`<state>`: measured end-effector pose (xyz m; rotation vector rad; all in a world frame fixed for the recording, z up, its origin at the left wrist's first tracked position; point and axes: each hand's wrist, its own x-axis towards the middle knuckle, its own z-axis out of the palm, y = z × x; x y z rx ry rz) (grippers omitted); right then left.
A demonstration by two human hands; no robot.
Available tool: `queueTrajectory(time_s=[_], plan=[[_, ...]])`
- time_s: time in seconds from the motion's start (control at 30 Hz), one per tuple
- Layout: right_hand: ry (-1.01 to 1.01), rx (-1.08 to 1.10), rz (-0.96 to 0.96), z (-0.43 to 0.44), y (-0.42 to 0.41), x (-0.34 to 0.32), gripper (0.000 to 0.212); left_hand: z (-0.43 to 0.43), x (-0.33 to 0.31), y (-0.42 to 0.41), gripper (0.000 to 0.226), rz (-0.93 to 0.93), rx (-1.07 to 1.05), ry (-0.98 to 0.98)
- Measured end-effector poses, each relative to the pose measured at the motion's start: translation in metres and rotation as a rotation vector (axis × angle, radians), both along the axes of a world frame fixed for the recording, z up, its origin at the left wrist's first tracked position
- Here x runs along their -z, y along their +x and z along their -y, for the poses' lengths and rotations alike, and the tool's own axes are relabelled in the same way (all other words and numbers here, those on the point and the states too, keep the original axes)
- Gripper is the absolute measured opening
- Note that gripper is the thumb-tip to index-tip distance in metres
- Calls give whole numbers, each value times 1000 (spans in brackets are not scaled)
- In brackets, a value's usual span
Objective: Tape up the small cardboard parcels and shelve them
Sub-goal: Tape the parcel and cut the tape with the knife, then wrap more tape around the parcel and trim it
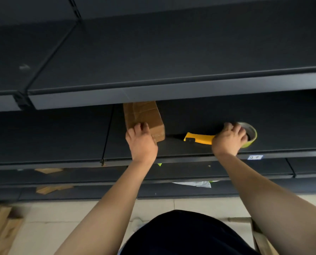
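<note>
1. Head view, left hand (141, 142): it reaches forward onto the dark shelf (61, 137), its fingers bent over the near end of the parcel (144, 116) and its thumb at the left edge, gripping the cardboard.
2. Parcel: a long brown box lying flat on the shelf. It runs straight away from the left hand, and its far end is hidden under the upper shelf (153, 94).
3. Right hand (229, 139): well to the right of the left hand on the same shelf. Its fingers are curled over the rim of the tape roll (252, 134), with the tips down in the core, holding it.
4. Yellow tool (199, 138): it lies on the shelf between the two hands, its right end under the right hand. I cannot tell whether it is joined to the roll.
5. Label (255, 157): a small white tag on the shelf's front edge, just right of the right wrist.
6. Below the hands: cardboard scraps (48, 170) lie on a lower shelf left of the left arm, and a white sheet (194, 184) shows between the arms.
7. Boxes (0, 227): they stand on the pale floor, far left of the left elbow.
</note>
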<state>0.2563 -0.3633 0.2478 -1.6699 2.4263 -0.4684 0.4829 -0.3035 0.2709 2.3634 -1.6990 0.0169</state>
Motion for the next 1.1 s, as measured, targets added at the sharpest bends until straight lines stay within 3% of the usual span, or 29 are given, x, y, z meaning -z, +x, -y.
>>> queueTrajectory(time_s=[0.13, 0.27, 0.37, 0.47, 0.53, 0.67, 0.73, 0.8, 1.1], plan=[[-54, -271, 342, -5, 67, -13, 28, 0, -6, 6, 34, -201, 29, -200], [338, -345, 687, -9, 121, -25, 46, 10, -8, 43, 39, -272, -51, -100], [437, -266, 858, -9, 147, -25, 63, 3, -6, 47, 33, -187, 26, -108], [416, -207, 893, -9, 161, -23, 66, -5, -6, 45, 22, -173, 13, -240], [402, -187, 907, -8, 164, -22, 60, -2, -10, 56, 21, -239, -128, -283], [443, -208, 970, -2, 169, -27, 51, 16, -16, 98, 85, -457, -386, -48], [455, -217, 981, -1, 172, -29, 48, 24, -15, 113, 97, -660, -420, 58], [450, -200, 996, -1, 174, -30, 46, 29, -12, 119, 97, -749, -433, 98], [355, -84, 925, -9, 194, -26, 33, 24, -4, 115, 86, -605, -390, 20]])
